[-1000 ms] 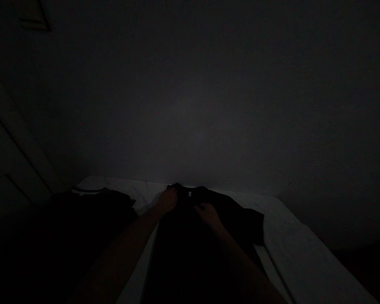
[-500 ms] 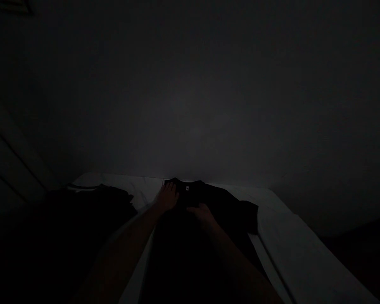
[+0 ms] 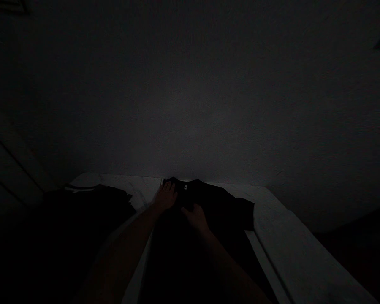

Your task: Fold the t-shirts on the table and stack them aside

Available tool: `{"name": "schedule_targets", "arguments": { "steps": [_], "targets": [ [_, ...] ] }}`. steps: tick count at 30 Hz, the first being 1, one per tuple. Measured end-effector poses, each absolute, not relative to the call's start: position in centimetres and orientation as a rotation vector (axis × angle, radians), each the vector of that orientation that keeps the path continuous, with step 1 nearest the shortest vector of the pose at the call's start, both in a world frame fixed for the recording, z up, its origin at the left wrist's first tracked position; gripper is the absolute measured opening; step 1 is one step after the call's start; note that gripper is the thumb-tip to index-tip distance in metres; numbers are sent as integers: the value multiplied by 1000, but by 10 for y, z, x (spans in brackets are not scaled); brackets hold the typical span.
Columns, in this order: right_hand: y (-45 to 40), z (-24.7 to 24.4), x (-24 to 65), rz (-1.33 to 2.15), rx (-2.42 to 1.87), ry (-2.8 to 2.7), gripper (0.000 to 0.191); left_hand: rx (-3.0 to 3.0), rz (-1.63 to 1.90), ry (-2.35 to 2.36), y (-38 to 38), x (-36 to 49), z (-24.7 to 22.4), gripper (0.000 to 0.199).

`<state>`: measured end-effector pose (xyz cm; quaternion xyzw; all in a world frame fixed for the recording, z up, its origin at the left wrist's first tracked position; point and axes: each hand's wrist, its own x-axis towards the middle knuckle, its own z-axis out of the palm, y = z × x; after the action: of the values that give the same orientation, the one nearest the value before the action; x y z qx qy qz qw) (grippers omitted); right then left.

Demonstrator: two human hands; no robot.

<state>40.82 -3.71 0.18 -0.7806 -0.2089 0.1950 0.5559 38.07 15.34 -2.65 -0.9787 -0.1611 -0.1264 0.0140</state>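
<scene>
In very dim light, a black short-sleeved T-shirt [image 3: 221,207] lies spread on a pale marbled tabletop [image 3: 304,240], with a small light label at its neck. My left hand [image 3: 166,195] rests flat on the shirt's left shoulder beside the collar, fingers stretched out and slightly apart. Lower and to the right, my right hand [image 3: 196,216] is on the shirt's upper front, thumb out to the left. Its other fingers look curled into the dark cloth and are mostly hidden. One sleeve shows on the right; on the left no sleeve is visible.
Another dark shirt [image 3: 88,211] with a paler inner collar lies at the left of the table. Behind the table's far edge rises a grey wall [image 3: 190,105]. A panelled surface [image 3: 6,169], perhaps a door, stands far left.
My right hand has shifted slightly left across the shirt, its thumb now angled more upward. My left hand stays at the shoulder. The view has turned a little.
</scene>
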Motion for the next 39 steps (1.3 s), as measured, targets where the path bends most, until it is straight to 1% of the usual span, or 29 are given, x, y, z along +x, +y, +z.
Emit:
{"name": "schedule_targets", "arguments": {
  "steps": [1, 3, 9, 12, 14, 15, 16, 19, 20, 22, 24, 26, 30, 33, 39],
  "targets": [
    [-36, 0, 407, 423, -1857, -457, 45, -3048, -394, -502, 153, 381, -26, 61],
    [-34, -4, 405, 378, -1841, -404, 50, -3050, -397, -506, 154, 381, -27, 61],
    [-42, -14, 390, 313, -1833, -495, 83, -3067, -394, -509, 155, 382, -29, 60],
    [-59, -7, 380, 354, -1999, -584, 102, -3073, -390, -504, 156, 382, -30, 59],
    [-71, 6, 376, 370, -2209, -611, 107, -3078, -385, -501, 157, 382, -30, 58],
    [-75, 14, 376, 350, -2318, -637, 103, -3080, -380, -500, 157, 382, -30, 59],
    [-77, 23, 377, 302, -2410, -685, 94, -3082, -375, -501, 157, 382, -30, 60],
    [-70, 43, 387, 63, -2517, -961, 48, -3087, -355, -499, 156, 381, -28, 66],
    [-65, 46, 392, -9, -2490, -1096, 42, -3087, -348, -500, 156, 381, -27, 67],
    [-53, 42, 401, -85, -2432, -1336, 43, -3086, -336, -500, 156, 379, -26, 67],
    [-46, 28, 409, -54, -2438, -1475, 50, -3083, -327, -501, 155, 379, -25, 67],
    [-46, 10, 414, 9, -2479, -1515, 59, -3082, -321, -508, 154, 380, -26, 68],
    [-51, -12, 418, 37, -2493, -1530, 62, -3075, -308, -540, 153, 386, -30, 66],
    [-52, -12, 418, 49, -2495, -1537, 63, -3049, -322, -614, 163, 383, -25, 60],
    [-48, 4, 418, 106, -2516, -1532, 63, -2961, -380, -811, 200, 350, 4, 50]
  ]
}}
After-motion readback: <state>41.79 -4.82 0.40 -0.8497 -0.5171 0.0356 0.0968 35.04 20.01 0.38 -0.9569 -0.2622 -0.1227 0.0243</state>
